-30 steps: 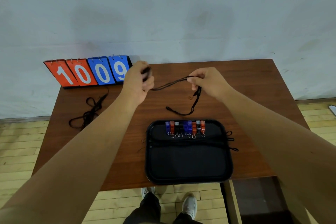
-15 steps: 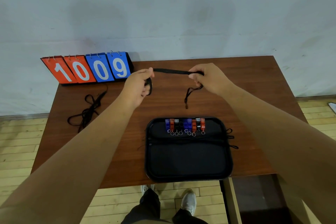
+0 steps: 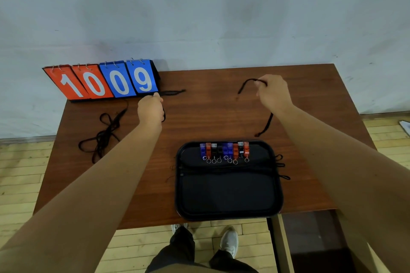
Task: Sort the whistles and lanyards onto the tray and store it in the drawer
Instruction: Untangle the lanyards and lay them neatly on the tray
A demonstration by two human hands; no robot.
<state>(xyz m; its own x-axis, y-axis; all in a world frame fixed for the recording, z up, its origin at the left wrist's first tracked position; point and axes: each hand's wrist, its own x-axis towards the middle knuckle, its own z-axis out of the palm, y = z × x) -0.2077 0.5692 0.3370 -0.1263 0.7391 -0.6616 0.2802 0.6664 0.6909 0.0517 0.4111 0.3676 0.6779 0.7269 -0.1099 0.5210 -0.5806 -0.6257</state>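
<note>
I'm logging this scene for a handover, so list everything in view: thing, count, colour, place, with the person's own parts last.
table: one, dark brown wood, against the wall
tray: one, black, near edge of the table
whistles: a row of about nine, blue, orange and black, along the tray's far side
loose lanyards: a tangled pile, count unclear, black, on the table's left part
held lanyards: black, one in the left grip, one in the right
scoreboard: one, orange and blue cards reading 1009, far left corner
floor: light wood planks
left hand: closed on a lanyard
right hand: closed on a lanyard
</note>
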